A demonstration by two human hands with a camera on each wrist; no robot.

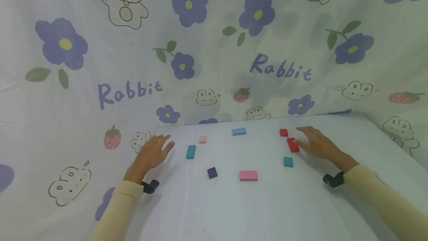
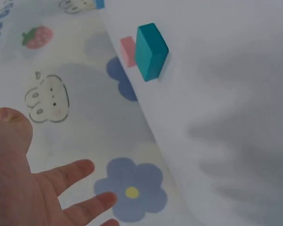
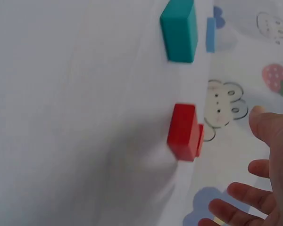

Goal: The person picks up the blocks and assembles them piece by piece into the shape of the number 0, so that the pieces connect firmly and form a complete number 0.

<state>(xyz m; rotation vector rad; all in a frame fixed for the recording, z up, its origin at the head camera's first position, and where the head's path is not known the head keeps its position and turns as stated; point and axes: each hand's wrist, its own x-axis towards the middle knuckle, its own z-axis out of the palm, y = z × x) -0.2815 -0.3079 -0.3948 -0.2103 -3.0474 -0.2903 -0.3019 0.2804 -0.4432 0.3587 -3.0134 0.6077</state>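
Note:
My left hand (image 1: 152,153) hovers at the left, fingers spread and holding nothing, left of a teal block (image 1: 191,151) and a small pink block (image 1: 202,139). In the left wrist view the hand (image 2: 47,188) shows spread fingers, with the teal block (image 2: 151,52) beyond it. On the right, my right hand (image 1: 319,145) is over the table with fingers extended, its thumb tip overlapping the longer red block (image 1: 292,145). The right wrist view shows a gap between that hand (image 3: 259,174) and the red block (image 3: 182,132). A smaller red block (image 1: 284,132) lies just behind.
A blue block (image 1: 239,131) lies at the back of the white table (image 1: 214,211). Nearer are a dark purple block (image 1: 212,173), a longer pink block (image 1: 248,176) and a square teal block (image 1: 288,161). A patterned cloth (image 1: 214,40) hangs behind.

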